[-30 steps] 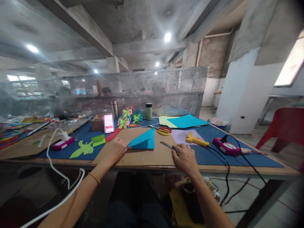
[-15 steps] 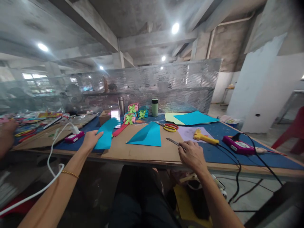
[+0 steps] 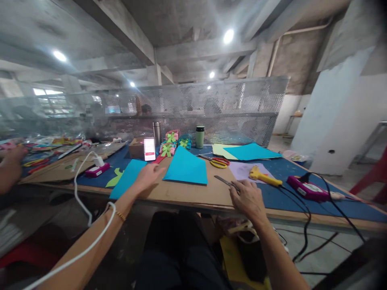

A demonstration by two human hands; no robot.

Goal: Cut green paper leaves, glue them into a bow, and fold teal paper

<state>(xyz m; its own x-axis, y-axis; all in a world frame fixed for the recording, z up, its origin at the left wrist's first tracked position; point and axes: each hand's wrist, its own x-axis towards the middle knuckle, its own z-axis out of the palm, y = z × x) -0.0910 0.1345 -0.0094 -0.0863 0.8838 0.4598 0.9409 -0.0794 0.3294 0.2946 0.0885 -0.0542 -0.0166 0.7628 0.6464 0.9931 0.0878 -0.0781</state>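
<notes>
My left hand (image 3: 148, 177) is open, its fingers stretched toward the left edge of a blue sheet (image 3: 188, 168) on the brown cardboard (image 3: 193, 196). I cannot tell whether the fingertips touch that sheet. Another blue piece (image 3: 127, 177) lies under and left of my left wrist, partly covered by it. My right hand (image 3: 248, 197) rests on the cardboard's right part, closed around the handle of a slim metal cutter knife (image 3: 223, 180). Its blade points left and away from me. Scissors with yellow and red handles (image 3: 220, 162) lie beyond the knife.
A yellow glue gun (image 3: 263, 176) rests on a purple sheet (image 3: 238, 170), near a purple power strip (image 3: 306, 188). At the back stand a lit phone (image 3: 149, 150), a green bottle (image 3: 200, 137) and bow-decorated pieces (image 3: 167, 149). A white cable (image 3: 75, 185) crosses my left forearm. Another person's hand (image 3: 10, 165) shows far left.
My left hand has let go of the left blue piece, which now lies flat, and moved right toward the other blue sheet. The right hand still holds the knife in place.
</notes>
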